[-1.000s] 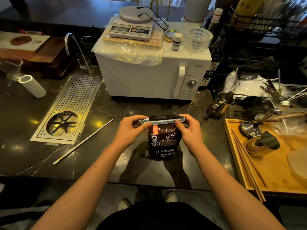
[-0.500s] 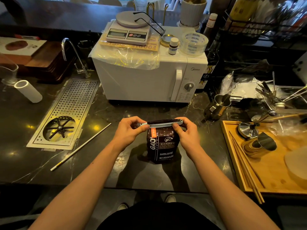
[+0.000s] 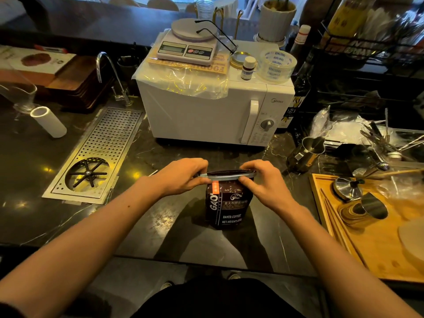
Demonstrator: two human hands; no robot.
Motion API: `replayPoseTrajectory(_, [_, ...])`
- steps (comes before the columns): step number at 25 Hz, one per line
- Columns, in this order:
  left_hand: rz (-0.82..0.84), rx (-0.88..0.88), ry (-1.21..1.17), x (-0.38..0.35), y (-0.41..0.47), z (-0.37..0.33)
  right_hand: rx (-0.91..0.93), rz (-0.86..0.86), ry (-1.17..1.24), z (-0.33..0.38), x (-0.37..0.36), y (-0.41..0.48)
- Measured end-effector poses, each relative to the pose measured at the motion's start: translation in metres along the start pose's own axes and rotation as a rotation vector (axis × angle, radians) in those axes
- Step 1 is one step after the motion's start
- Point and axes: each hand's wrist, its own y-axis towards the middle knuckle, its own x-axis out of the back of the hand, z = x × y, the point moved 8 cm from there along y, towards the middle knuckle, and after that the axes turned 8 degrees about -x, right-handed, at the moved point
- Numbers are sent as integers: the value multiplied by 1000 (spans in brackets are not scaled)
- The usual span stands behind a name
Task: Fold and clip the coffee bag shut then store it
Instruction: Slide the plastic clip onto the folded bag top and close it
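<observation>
A dark brown coffee bag stands upright on the black counter, in front of the microwave. Its top is folded over, and a long pale sealing clip lies across the fold. My left hand pinches the clip's left end. My right hand pinches the right end, thumb under the clip against the bag. The clip's ends are hidden by my fingers, so I cannot tell whether it is latched.
A white microwave with a scale on top stands right behind the bag. A steel drip tray and thin stick lie left. Right are a metal pitcher and a wooden tray with tools.
Both hands have stayed on the clip ends and pressed down a little; the fold sits flatter on the bag. The bag has not moved on the counter.
</observation>
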Motion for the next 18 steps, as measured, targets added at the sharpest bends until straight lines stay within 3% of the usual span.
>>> replayPoseTrajectory(2, [-54, -8, -52, 0, -2, 1, 203, 139, -333, 42, -8, 9])
replayPoseTrajectory(5, [-48, 22, -50, -2, -3, 5, 330, 324, -666, 82, -41, 24])
replayPoseTrajectory(8, [25, 30, 8, 1, -3, 8, 334, 453, -711, 94, -65, 28])
replayPoseTrajectory(13, [123, 3, 51, 5, 1, 3, 360, 424, -660, 98, -64, 27])
replayPoseTrajectory(18, [120, -6, 46, 1, -1, 5, 329, 410, -589, 84, -54, 20])
